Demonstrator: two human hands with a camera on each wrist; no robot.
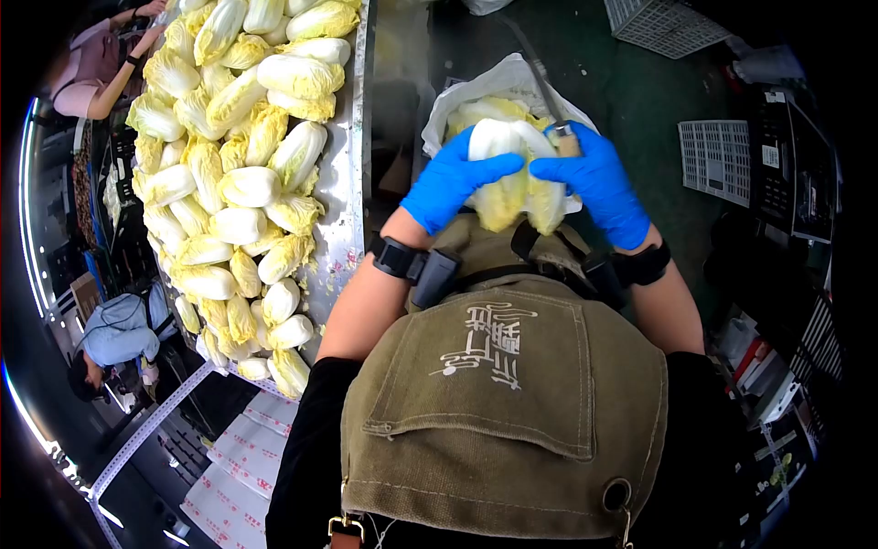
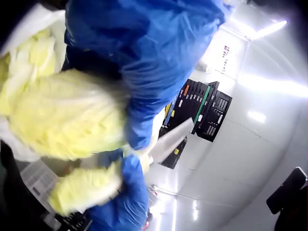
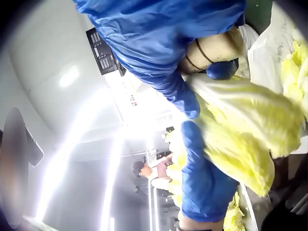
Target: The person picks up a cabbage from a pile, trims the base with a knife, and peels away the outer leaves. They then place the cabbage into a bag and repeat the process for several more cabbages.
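"Where's the cabbage (image 1: pixel 500 203)?"
"Between the hands: left hand (image 1: pixel 453 183) gripping one side, right hand (image 1: pixel 599 183) the other, its fingers also round a knife handle (image 1: pixel 568 143)."
"Any writing?"
"White characters (image 1: pixel 489 343) on the apron (image 1: pixel 494 494) below both hands; cartons (image 1: pixel 242 453) beyond the left, printed red. Neither's readable."

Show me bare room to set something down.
The metal table has a mostly bare strip between the cabbage pile and the edge; green floor between the white bag and pale crates. Crowded: under the pile, and over the bag, where the left hand holds cabbage and the right hand cabbage and knife.
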